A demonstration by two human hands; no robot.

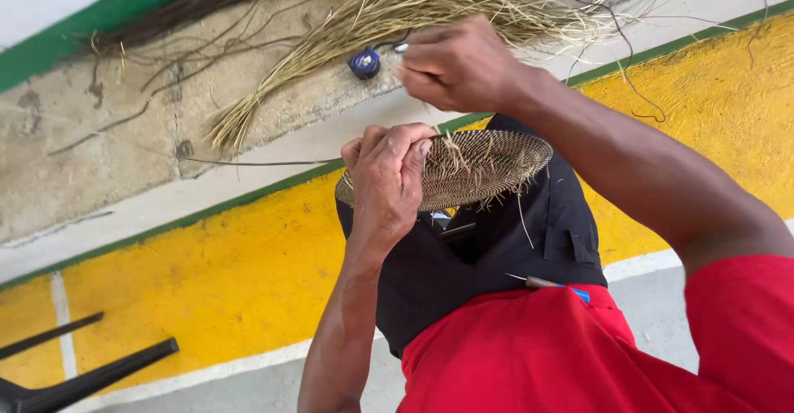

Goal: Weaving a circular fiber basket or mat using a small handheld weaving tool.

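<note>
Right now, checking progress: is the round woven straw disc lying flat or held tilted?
Held tilted: left hand grips the round woven straw disc above the lap.

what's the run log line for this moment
left hand grips woven disc | right hand pinches fibre above | straw bundle on floor

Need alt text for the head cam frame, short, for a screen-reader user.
Seen from above, a person's left hand grips the edge of a round woven fibre disc over their lap, while the right hand is raised above it with fingers pinched together. A loose bundle of dried grass stalks and a small blue object lie on the concrete ledge ahead.
</note>
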